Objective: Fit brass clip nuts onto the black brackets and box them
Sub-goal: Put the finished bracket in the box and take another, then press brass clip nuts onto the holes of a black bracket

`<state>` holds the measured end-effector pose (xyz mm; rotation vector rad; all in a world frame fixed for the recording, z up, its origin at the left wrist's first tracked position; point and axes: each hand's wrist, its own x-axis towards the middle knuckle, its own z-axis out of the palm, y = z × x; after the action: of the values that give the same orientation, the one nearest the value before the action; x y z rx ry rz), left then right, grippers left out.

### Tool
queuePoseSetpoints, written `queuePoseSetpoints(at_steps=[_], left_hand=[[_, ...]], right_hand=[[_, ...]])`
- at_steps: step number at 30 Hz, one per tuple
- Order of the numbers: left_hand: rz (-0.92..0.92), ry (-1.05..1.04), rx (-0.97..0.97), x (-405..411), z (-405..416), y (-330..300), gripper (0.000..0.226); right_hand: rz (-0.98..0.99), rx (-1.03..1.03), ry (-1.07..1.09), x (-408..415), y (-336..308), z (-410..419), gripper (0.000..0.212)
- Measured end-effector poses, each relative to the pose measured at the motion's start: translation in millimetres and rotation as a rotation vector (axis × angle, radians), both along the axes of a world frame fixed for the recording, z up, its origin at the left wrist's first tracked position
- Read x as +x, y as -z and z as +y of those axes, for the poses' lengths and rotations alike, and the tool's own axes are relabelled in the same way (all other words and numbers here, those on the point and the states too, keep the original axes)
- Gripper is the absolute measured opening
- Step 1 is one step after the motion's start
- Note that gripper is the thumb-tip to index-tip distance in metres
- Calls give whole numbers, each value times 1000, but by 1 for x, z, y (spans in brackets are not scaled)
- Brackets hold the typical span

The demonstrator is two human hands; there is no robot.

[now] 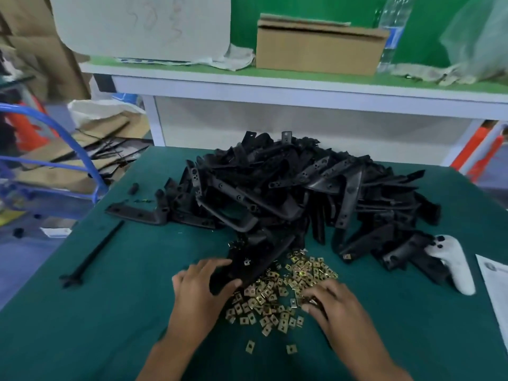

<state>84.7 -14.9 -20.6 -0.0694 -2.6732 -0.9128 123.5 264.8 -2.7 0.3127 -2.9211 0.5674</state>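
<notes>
The left hand grips one black bracket at its near end, fingers and thumb wrapped round it. The bracket's long axis runs from that hand up and to the right, its far end reaching the foot of the bracket pile. One brass clip nut appears to sit on its upper face; blur prevents confirmation.

The right hand rests with curled fingers on the brass clip nuts, which lie scattered on the green bench between the hands and just to the right of the held bracket. Whether it has a nut pinched cannot be determined; the fingertips are buried in the heap.

The right hand is nearer the nuts. The held bracket lies just to its left, so the coming move probably carries a nut leftward onto it.

A cardboard box stands on the shelf beyond the bench, well apart from both hands. Its interior is hidden. A white controller lies at the pile's right edge.
</notes>
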Motion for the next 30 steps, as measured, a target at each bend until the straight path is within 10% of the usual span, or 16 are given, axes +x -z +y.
queuePoseSetpoints(at_steps=[13,17,30], left_hand=[[194,5,483,8,-4,-6,25],[201,-27,667,7,-5,-2,20],[-35,203,1360,3,-11,-7,31]], right_hand=[[130,-208,71,-2,11,1,7],[82,26,-87,-2,19,2,39],[286,-143,-81,-6,19,2,16]])
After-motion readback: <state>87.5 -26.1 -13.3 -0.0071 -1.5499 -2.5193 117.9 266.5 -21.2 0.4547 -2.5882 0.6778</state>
